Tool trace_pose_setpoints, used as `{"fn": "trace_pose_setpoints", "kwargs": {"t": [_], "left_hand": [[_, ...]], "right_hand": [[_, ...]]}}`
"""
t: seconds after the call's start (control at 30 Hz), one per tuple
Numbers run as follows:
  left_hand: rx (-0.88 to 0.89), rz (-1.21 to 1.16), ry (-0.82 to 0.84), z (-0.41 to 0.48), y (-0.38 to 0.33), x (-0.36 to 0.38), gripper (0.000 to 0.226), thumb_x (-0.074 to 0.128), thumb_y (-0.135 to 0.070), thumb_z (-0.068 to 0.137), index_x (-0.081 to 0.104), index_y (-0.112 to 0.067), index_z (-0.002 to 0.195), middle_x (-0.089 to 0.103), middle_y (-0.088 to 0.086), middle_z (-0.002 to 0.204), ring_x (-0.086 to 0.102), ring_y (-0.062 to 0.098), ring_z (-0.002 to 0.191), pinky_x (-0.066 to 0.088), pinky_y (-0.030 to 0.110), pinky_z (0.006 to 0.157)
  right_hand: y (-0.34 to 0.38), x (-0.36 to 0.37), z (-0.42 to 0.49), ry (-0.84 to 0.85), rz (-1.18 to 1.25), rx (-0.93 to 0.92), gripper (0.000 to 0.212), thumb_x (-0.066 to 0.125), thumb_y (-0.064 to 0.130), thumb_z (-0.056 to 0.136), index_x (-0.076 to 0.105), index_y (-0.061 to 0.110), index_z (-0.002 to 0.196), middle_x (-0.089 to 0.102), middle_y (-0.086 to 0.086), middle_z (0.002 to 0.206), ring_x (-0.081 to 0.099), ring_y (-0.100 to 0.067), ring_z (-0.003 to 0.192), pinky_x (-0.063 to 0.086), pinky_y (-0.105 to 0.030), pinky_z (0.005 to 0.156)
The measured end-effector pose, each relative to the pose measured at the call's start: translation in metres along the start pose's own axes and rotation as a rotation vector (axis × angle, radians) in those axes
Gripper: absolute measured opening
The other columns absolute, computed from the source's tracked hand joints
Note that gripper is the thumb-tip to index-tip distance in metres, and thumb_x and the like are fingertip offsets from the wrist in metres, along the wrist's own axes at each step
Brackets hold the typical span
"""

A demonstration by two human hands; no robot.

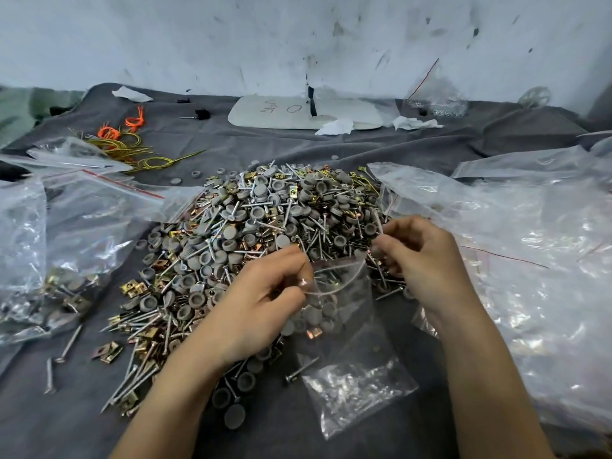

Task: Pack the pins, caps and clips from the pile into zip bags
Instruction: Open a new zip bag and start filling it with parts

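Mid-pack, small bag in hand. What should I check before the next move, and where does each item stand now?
1. Grip: left hand and right hand each pinch a side of the small zip bag at its mouth. Ok.
2. Mouth open: the rim bows apart between the hands. Ok.
3. Contents: grey caps and a copper clip show inside. Whether any pins are inside: cannot tell.
4. Supply: the pile lies directly behind the bag, close to both hands. Ok.
5. Strays: loose pins lie on the grey cloth apart from the pile. Not ok.
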State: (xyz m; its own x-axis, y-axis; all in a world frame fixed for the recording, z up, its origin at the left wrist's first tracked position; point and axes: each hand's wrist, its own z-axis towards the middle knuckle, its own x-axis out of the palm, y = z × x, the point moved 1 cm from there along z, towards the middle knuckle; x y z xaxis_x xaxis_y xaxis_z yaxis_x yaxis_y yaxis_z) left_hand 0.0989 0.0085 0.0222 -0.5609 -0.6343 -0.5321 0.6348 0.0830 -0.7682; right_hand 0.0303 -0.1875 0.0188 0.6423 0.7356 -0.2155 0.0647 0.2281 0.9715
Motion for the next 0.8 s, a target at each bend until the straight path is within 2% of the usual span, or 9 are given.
{"fn": "trace_pose_setpoints", "kwargs": {"t": [0.1, 0.23, 0.33, 0.43, 0.5, 0.53, 0.63, 0.7, 0.8], "left_hand": [[0.045, 0.037, -0.019, 0.001, 0.001, 0.006, 0.010, 0.038, -0.032, 0.072, 0.038, -0.023, 0.067, 0.046, -0.002, 0.075, 0.044, 0.015, 0.071, 0.035, 0.029, 0.066], [0.069, 0.036, -0.047, 0.001, 0.000, 0.006, 0.009, 0.038, -0.031, 0.073, 0.039, -0.024, 0.067, 0.046, -0.001, 0.073, 0.045, 0.016, 0.069, 0.034, 0.029, 0.064], [0.089, 0.054, -0.064, 0.001, -0.002, 0.006, 0.007, 0.037, -0.029, 0.072, 0.038, -0.025, 0.068, 0.046, 0.001, 0.075, 0.044, 0.017, 0.070, 0.034, 0.029, 0.064], [0.112, 0.067, -0.069, 0.001, -0.005, 0.008, 0.006, 0.038, -0.028, 0.071, 0.035, -0.025, 0.067, 0.045, 0.001, 0.077, 0.044, 0.018, 0.072, 0.034, 0.031, 0.065], [0.135, 0.055, -0.071, 0.001, -0.007, 0.010, 0.008, 0.039, -0.028, 0.070, 0.034, -0.023, 0.066, 0.044, -0.001, 0.078, 0.044, 0.019, 0.072, 0.034, 0.031, 0.066], [0.153, 0.044, -0.078, 0.000, -0.009, 0.010, 0.009, 0.040, -0.028, 0.070, 0.034, -0.022, 0.066, 0.044, -0.001, 0.078, 0.045, 0.021, 0.073, 0.034, 0.031, 0.065], [0.199, -0.052, -0.128, 0.000, -0.015, 0.007, 0.009, 0.043, -0.025, 0.069, 0.034, -0.023, 0.068, 0.047, 0.005, 0.081, 0.046, 0.024, 0.076, 0.036, 0.033, 0.066], [0.215, -0.130, -0.166, 0.000, -0.019, 0.004, 0.009, 0.044, -0.023, 0.068, 0.036, -0.021, 0.068, 0.049, 0.008, 0.083, 0.046, 0.024, 0.078, 0.037, 0.035, 0.066], [0.232, -0.201, -0.191, -0.002, -0.023, 0.001, 0.007, 0.044, -0.022, 0.066, 0.038, -0.021, 0.068, 0.051, 0.002, 0.086, 0.047, 0.021, 0.080, 0.038, 0.033, 0.068]], "right_hand": [[0.000, 0.001, 0.000, 0.029, 0.155, 0.046, 0.024, 0.059, 0.001, 0.090, 0.068, 0.024, 0.094, 0.071, 0.000, 0.080, 0.062, -0.004, 0.060, 0.053, -0.019, 0.058], [0.005, -0.001, -0.004, 0.029, 0.198, 0.032, 0.017, 0.062, 0.004, 0.089, 0.066, 0.019, 0.095, 0.074, 0.001, 0.079, 0.063, -0.008, 0.066, 0.052, -0.022, 0.061], [0.021, -0.005, -0.012, 0.076, 0.251, -0.112, 0.014, 0.065, 0.004, 0.086, 0.067, 0.018, 0.087, 0.075, -0.001, 0.082, 0.065, -0.008, 0.070, 0.051, -0.019, 0.064], [0.039, -0.003, -0.023, 0.154, 0.219, -0.298, 0.007, 0.071, 0.011, 0.081, 0.070, 0.018, 0.083, 0.074, -0.001, 0.090, 0.068, -0.007, 0.085, 0.051, -0.015, 0.073], [0.046, 0.000, -0.028, 0.226, 0.186, -0.349, 0.006, 0.073, 0.019, 0.079, 0.072, 0.016, 0.083, 0.071, -0.001, 0.101, 0.066, -0.008, 0.098, 0.053, -0.020, 0.081], [0.048, 0.002, -0.029, 0.267, 0.162, -0.359, 0.012, 0.071, 0.023, 0.076, 0.072, 0.013, 0.084, 0.070, 0.000, 0.106, 0.065, -0.009, 0.103, 0.053, -0.026, 0.086], [0.050, 0.004, -0.032, 0.375, 0.109, -0.364, 0.018, 0.072, 0.026, 0.074, 0.073, 0.010, 0.083, 0.067, 0.001, 0.114, 0.063, -0.012, 0.109, 0.051, -0.037, 0.094], [0.051, 0.004, -0.032, 0.406, 0.120, -0.365, 0.011, 0.069, 0.019, 0.075, 0.073, 0.013, 0.082, 0.067, 0.003, 0.114, 0.062, -0.010, 0.109, 0.051, -0.032, 0.092], [0.053, 0.001, -0.034, 0.436, 0.153, -0.408, 0.011, 0.067, 0.018, 0.080, 0.073, 0.017, 0.089, 0.068, 0.003, 0.114, 0.061, -0.005, 0.110, 0.050, -0.018, 0.081]]}}
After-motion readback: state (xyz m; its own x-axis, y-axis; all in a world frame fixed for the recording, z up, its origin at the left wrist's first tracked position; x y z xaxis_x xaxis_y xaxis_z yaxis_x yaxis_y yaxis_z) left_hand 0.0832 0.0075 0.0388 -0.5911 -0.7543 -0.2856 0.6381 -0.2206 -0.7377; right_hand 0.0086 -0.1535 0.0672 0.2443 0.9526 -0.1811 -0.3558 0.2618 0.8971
